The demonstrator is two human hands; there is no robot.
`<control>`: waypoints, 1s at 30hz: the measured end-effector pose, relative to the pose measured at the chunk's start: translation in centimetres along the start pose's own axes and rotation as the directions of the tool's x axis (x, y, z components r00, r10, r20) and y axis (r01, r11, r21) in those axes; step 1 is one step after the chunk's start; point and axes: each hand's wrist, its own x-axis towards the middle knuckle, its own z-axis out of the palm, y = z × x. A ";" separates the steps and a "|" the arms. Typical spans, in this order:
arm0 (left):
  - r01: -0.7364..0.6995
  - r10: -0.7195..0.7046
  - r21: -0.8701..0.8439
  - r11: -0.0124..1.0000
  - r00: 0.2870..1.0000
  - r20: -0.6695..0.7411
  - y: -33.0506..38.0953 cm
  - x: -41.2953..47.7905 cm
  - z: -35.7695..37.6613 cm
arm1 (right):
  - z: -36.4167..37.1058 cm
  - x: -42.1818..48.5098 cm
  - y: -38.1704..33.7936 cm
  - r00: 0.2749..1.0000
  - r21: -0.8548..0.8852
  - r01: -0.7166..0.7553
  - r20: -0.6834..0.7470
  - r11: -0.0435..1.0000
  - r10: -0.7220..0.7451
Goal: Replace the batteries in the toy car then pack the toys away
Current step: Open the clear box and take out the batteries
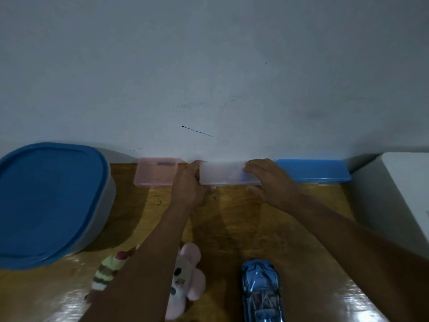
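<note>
Blue and shiny, the toy car (262,291) sits on the wooden counter (232,228) close to the person. Its long side runs from the person toward the wall (209,66), leaning a little to the left. I cannot tell which end is the front.

At the back, by the wall, lies a frosted box (222,174). Its long side runs left to right. The pink box (155,173) is on its left and the blue box (313,169) on its right.

Both arms reach straight out to it. The left hand (188,182) wraps around the left end. The right hand (267,180) has fingers bent over the top of the right end and its thumb on the front.

A pink plush toy (185,275) and a striped plush toy (109,268) lie by the left arm. A big tub with a blue lid (46,201) stands at the left.
</note>
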 end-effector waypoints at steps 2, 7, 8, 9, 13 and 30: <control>0.004 -0.004 0.008 1.000 1.000 0.005 0.1 0.0 -0.1 | 0.1 0.0 0.0 1.000 -0.012 -0.007 -0.010 1.000 0.007; 0.027 -0.028 0.018 0.999 0.999 0.035 0.5 0.1 -0.2 | 0.5 0.0 0.1 0.998 -0.083 0.034 -0.057 0.996 -0.039; 0.029 -0.030 0.022 0.999 0.999 0.039 0.5 0.2 -0.2 | 0.5 0.0 0.1 0.997 -0.093 0.042 -0.065 0.995 -0.048; 0.029 -0.030 0.026 0.999 0.998 0.046 0.5 0.2 -0.2 | 0.5 0.0 0.1 0.996 -0.104 0.048 -0.073 0.993 -0.055; 0.036 -0.037 0.020 0.999 0.997 0.071 0.6 0.4 -0.2 | 0.6 0.0 0.2 0.986 -0.179 0.092 -0.118 0.980 -0.114; 0.038 -0.036 -0.025 0.999 0.996 0.077 0.9 0.5 -0.4 | 1.6 0.7 0.0 0.935 -0.282 0.190 -0.241 0.941 -0.261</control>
